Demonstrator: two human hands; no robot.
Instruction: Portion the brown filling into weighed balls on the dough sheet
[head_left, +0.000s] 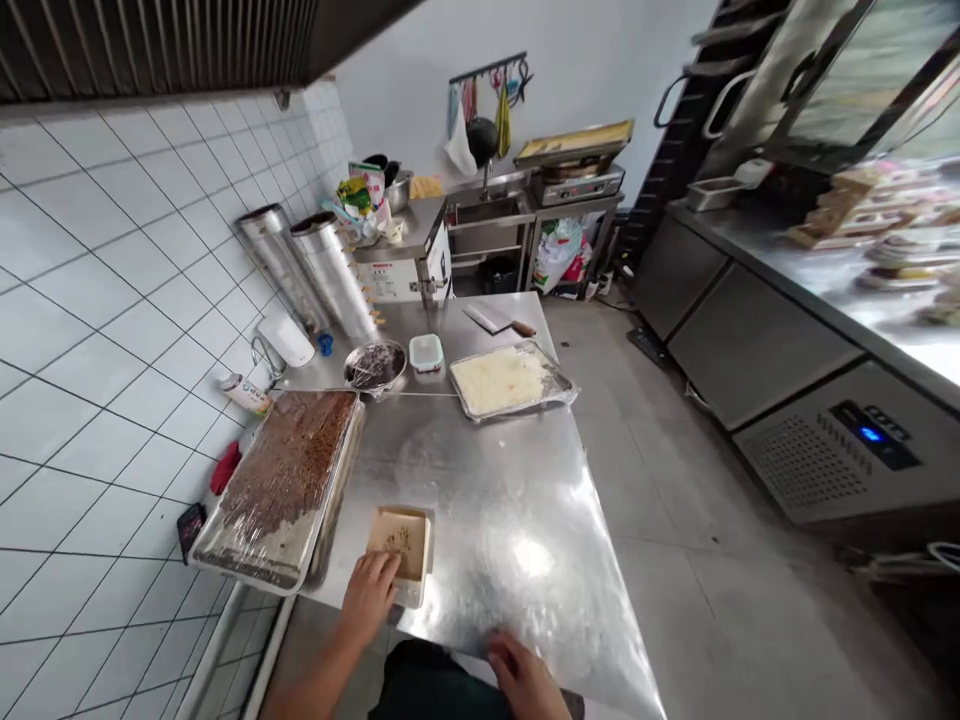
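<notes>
We see a brightly lit room, with white glare burning out a patch of the steel table and glints on the plastic film. The hood sits dark. The left hand reads fairly clearly; toward the right we find stacked boxes smeared, washed out and stretched.

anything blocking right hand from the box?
Nothing visible stands between the right hand and the box; just tabletop. The left hand is at the box's near left corner, fingers over its inside, so only that side is partly covered.
</notes>
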